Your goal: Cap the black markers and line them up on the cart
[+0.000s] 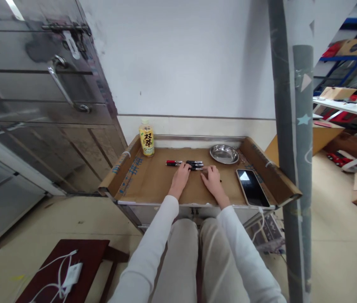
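Observation:
Several pens lie close together in a row on the cardboard-lined top, one red pen (173,161) at the left and black pens (195,162) at the right. My left hand (181,176) pinches the left end of the nearest black pen (196,169), its fingers together. At that pen's right end are the bent fingertips of my right hand (212,180), closed on it. A small dark tip shows just right of my right hand; what it belongs to is mostly hidden under the palm.
A yellow-labelled bottle (147,139) stands at the back left. To the right are a round metal dish (224,154) and a phone (253,187) with a white cable. Folded cardboard walls (270,172) edge the sides. A grey wrapped pole (301,168) rises close on the right.

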`<action>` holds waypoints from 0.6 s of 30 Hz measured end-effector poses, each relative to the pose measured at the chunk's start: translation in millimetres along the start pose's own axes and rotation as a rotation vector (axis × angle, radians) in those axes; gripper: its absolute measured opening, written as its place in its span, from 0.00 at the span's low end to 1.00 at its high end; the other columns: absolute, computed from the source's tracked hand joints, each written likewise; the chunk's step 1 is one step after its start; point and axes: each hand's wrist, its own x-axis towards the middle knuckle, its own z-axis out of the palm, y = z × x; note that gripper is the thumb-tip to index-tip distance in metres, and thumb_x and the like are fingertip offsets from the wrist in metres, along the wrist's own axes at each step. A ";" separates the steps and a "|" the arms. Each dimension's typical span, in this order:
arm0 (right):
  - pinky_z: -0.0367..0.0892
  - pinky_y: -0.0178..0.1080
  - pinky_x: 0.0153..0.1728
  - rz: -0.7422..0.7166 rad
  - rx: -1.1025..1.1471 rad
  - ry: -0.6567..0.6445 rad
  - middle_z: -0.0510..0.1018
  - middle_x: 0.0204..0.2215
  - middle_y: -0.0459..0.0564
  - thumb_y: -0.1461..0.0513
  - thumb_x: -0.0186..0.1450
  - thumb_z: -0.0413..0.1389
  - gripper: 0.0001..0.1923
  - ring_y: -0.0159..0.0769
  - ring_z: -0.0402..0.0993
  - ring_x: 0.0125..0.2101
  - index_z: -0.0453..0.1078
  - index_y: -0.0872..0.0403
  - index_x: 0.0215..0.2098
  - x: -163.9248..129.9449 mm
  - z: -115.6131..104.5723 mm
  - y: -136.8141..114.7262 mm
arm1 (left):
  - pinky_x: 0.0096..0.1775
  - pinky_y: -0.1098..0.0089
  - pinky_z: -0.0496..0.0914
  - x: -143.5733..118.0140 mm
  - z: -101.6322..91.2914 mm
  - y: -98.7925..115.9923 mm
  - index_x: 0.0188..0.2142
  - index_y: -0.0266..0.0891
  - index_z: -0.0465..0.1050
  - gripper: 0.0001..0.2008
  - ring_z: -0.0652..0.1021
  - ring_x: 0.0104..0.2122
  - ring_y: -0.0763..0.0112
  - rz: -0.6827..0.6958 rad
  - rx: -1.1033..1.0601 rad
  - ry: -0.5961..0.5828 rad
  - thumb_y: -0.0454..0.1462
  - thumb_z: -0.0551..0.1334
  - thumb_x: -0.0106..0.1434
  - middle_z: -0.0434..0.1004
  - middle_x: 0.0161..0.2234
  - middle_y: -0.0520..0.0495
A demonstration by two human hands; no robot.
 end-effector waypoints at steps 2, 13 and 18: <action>0.63 0.47 0.47 0.005 0.000 0.012 0.68 0.45 0.59 0.61 0.65 0.49 0.14 0.46 0.66 0.44 0.68 0.56 0.47 -0.3 -1.4 1.0 | 0.48 0.65 0.70 0.1 1.6 -1.0 0.44 0.37 0.70 0.08 0.76 0.45 0.65 0.005 0.015 0.005 0.30 0.55 0.68 0.69 0.46 0.41; 0.60 0.50 0.45 0.160 -0.170 -0.045 0.71 0.39 0.61 0.60 0.61 0.58 0.08 0.51 0.65 0.43 0.72 0.56 0.37 -6.9 -21.0 38.8 | 0.52 0.61 0.68 -1.3 -0.2 -0.6 0.43 0.38 0.70 0.09 0.74 0.44 0.64 0.134 0.050 0.057 0.30 0.53 0.67 0.69 0.42 0.43; 0.62 0.48 0.45 0.064 -0.007 -0.022 0.72 0.37 0.58 0.64 0.63 0.50 0.09 0.46 0.66 0.40 0.72 0.55 0.38 -0.6 -8.6 37.7 | 0.52 0.63 0.69 -2.9 0.9 -1.8 0.42 0.39 0.70 0.10 0.74 0.44 0.66 0.125 0.008 0.072 0.29 0.52 0.68 0.69 0.42 0.44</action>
